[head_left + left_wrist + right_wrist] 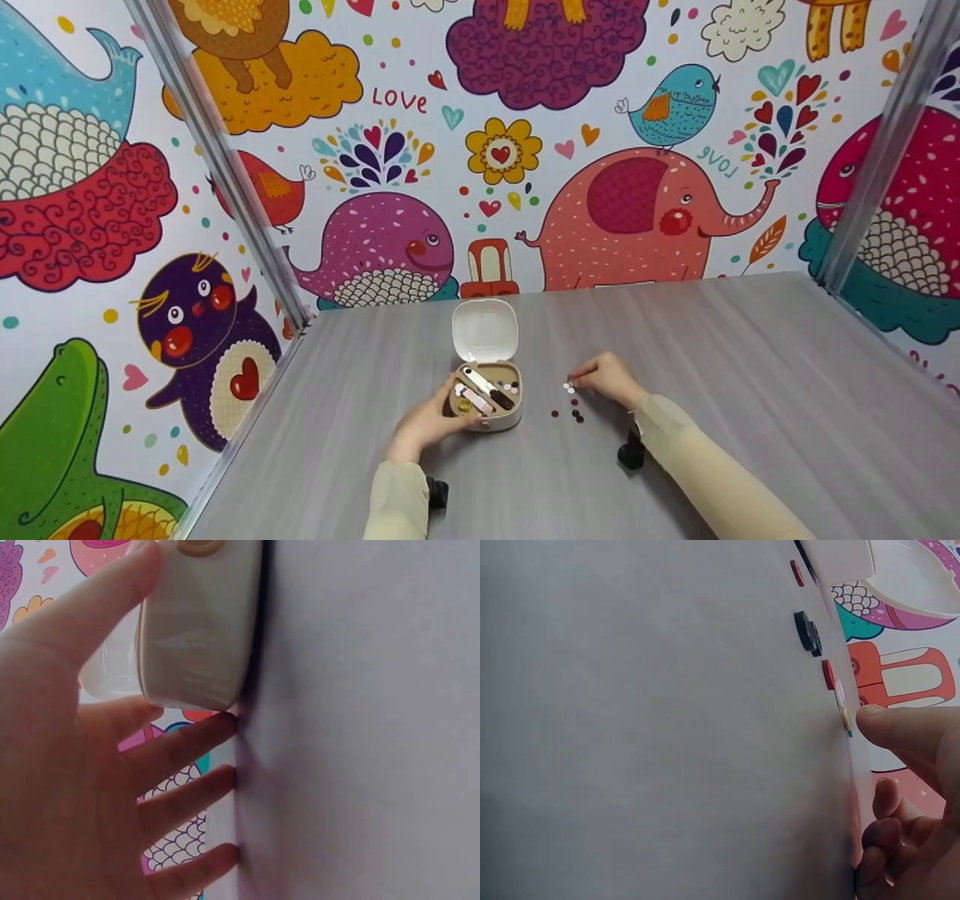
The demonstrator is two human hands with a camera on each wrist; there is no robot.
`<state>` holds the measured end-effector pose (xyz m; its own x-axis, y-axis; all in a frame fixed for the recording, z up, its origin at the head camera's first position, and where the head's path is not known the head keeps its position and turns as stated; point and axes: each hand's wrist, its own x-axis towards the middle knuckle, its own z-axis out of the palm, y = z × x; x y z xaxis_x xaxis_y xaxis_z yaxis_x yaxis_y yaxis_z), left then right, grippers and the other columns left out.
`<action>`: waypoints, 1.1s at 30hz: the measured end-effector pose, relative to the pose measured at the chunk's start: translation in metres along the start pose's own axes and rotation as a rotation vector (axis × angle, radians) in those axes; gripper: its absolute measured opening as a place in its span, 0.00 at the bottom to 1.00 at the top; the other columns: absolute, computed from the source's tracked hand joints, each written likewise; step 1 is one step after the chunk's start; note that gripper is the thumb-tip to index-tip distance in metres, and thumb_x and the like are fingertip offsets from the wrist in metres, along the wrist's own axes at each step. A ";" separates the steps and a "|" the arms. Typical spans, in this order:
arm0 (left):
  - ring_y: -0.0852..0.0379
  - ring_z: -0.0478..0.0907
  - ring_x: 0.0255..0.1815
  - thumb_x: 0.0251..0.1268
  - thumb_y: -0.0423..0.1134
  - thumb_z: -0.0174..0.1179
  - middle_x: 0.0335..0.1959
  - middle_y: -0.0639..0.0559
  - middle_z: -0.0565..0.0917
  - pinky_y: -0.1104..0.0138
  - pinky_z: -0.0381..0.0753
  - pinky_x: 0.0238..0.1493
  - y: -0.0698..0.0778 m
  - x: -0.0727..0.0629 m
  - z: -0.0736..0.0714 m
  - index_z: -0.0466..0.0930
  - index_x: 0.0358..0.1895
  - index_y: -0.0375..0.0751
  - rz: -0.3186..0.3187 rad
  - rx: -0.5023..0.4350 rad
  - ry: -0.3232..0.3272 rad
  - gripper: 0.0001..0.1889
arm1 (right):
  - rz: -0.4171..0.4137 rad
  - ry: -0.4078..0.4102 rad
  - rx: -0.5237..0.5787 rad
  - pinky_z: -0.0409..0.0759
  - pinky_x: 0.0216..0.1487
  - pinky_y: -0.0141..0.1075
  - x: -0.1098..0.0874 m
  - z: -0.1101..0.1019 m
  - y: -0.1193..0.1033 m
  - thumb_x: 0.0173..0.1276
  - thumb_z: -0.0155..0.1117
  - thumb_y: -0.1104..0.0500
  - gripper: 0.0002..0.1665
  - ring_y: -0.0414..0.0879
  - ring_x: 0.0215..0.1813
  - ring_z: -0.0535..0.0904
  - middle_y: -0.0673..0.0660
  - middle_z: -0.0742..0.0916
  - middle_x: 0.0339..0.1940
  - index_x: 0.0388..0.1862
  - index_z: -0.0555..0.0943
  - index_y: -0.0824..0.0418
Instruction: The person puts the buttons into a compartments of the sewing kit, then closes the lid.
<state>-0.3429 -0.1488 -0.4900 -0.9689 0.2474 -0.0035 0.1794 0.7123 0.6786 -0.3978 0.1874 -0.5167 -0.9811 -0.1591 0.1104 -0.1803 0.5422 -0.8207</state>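
Open box (508,421) between the hands (429,421) (613,379)

A beige box (504,424), white lid (485,330) raised, stands left of small white, red and black discs (574,403).

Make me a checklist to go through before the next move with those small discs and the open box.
1. Lid open: ok, it stands up behind the box.
2. Box steadied: ok, the left hand's grip has its thumb at the front and fingers at the left side.
3. Right hand's grip at the white discs: ok, its fingertips are right by them.
4. Disc pinched between those fingertips: cannot tell.
5. All loose discs boxed: not ok, white, dark red discs and black discs lie on the table.
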 end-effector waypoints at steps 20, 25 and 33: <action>0.30 0.67 0.64 0.53 0.60 0.68 0.68 0.30 0.65 0.40 0.67 0.60 0.001 0.002 0.001 0.50 0.77 0.41 0.030 -0.022 -0.004 0.53 | -0.024 0.031 -0.004 0.71 0.22 0.31 -0.004 -0.006 0.001 0.53 0.72 0.68 0.03 0.38 0.21 0.73 0.53 0.86 0.23 0.29 0.88 0.67; 0.30 0.67 0.64 0.53 0.60 0.69 0.69 0.30 0.65 0.39 0.67 0.59 -0.001 0.002 0.001 0.50 0.77 0.42 0.029 -0.031 -0.007 0.53 | -0.008 0.031 -0.007 0.73 0.24 0.31 -0.005 -0.006 0.001 0.53 0.72 0.68 0.06 0.39 0.24 0.75 0.56 0.88 0.28 0.32 0.88 0.67; 0.31 0.70 0.60 0.53 0.59 0.68 0.64 0.27 0.69 0.42 0.70 0.57 0.000 0.001 0.001 0.53 0.76 0.38 0.031 0.012 0.004 0.52 | 0.040 0.033 -0.044 0.73 0.23 0.29 -0.003 -0.005 0.000 0.51 0.73 0.68 0.06 0.38 0.22 0.75 0.57 0.88 0.29 0.31 0.89 0.67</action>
<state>-0.3434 -0.1476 -0.4905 -0.9635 0.2668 0.0203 0.2113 0.7122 0.6694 -0.3953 0.1918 -0.5148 -0.9892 -0.1099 0.0966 -0.1429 0.5834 -0.7995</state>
